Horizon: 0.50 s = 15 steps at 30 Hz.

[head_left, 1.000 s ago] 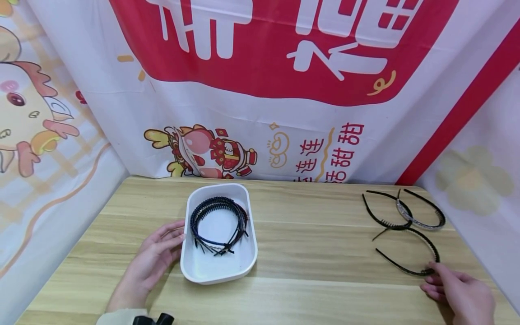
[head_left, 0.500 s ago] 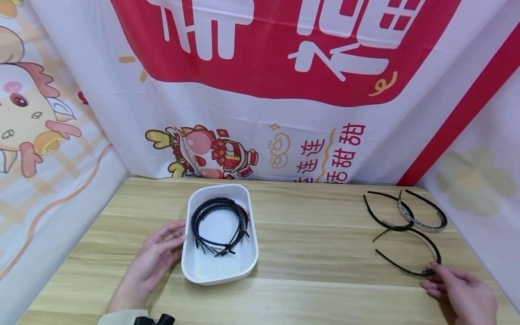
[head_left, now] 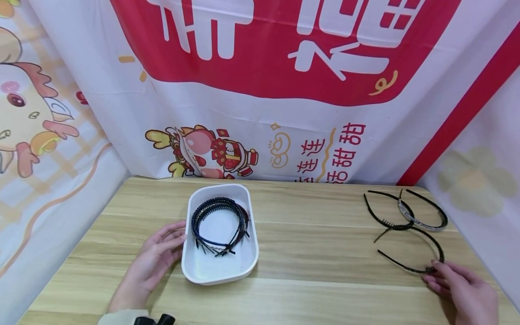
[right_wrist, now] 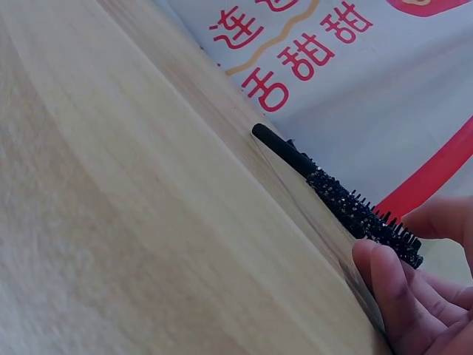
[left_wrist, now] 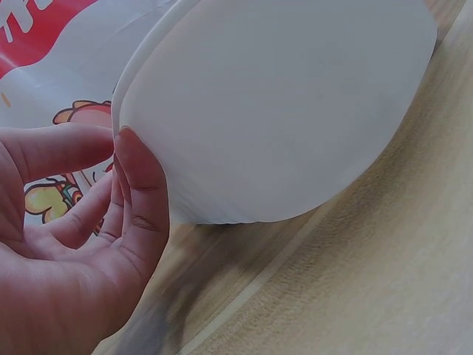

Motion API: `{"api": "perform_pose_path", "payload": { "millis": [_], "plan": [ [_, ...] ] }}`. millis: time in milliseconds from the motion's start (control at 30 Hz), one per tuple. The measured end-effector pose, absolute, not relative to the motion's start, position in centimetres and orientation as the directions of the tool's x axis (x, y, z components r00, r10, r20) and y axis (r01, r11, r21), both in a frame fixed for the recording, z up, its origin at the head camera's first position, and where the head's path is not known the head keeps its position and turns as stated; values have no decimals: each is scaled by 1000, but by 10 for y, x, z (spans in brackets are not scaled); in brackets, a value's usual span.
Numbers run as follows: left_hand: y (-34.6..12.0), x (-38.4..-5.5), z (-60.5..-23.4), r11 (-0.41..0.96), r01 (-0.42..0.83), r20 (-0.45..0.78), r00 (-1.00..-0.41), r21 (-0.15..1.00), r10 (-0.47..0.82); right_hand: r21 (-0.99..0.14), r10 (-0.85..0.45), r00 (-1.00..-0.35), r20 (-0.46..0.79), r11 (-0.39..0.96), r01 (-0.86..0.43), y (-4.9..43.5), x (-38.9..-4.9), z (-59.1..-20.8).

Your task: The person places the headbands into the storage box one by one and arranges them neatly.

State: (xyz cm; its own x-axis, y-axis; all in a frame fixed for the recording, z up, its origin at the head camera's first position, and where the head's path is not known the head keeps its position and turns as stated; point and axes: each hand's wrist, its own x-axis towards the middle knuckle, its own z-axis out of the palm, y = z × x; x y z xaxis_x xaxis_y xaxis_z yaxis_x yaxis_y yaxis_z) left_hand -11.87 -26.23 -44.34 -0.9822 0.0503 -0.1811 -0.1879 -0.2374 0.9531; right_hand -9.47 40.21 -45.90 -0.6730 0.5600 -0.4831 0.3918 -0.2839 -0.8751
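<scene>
My left hand rests its fingertips against the left wall of a white plastic tub; in the left wrist view, fingertips lie right at its rim. Inside the tub is a bundle of dark toothed headbands. At the right of the table my right hand pinches one end part of a black headband. Up close in the right wrist view, this headband has a glittery surface, comb teeth and a smooth black tip.
Behind the held headband lie a black headband and a headband with a silvery section, overlapping each other near the table's back right corner. Printed cloth hangs along the back and both sides of the wooden table.
My right hand and the headband it pinches have shifted slightly to the right. The left hand and the tub stay essentially in place.
</scene>
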Motion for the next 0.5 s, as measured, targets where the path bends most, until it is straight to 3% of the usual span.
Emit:
{"api": "perform_pose_path", "payload": {
  "millis": [267, 500],
  "plan": [
    [-262, -119, -443, -234, -187, -180, -982, 954, 51, -868, 522, -718, -460, -435, 240, 405, -92, -463],
    [-262, -119, -443, -225, -196, -190, -981, 954, 51, -865, 517, -760, -394, -489, 115, 406, -92, -469]
  ]
}}
